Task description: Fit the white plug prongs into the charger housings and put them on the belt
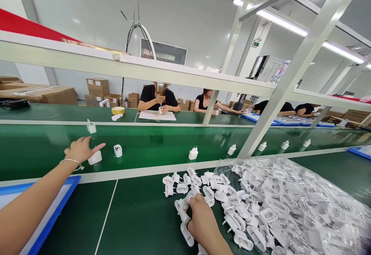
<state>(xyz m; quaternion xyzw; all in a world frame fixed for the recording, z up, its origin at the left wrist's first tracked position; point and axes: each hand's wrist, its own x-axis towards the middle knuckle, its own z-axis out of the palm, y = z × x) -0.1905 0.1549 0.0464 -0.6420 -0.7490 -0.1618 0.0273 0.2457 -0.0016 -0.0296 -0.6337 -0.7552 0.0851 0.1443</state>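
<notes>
My left hand reaches out over the green conveyor belt, fingers curled over a white charger plug that rests on the belt. My right hand lies in a heap of white plug parts on the near bench, fingers closed on several of them. More plug parts spill from a clear plastic bag to the right. Single white plugs stand spaced along the belt, one just right of my left hand.
A blue-rimmed tray sits at the near left. A slanted white frame post and a shelf rail cross the view. Across the belt, several people work at a green table with a tape roll and cardboard boxes behind.
</notes>
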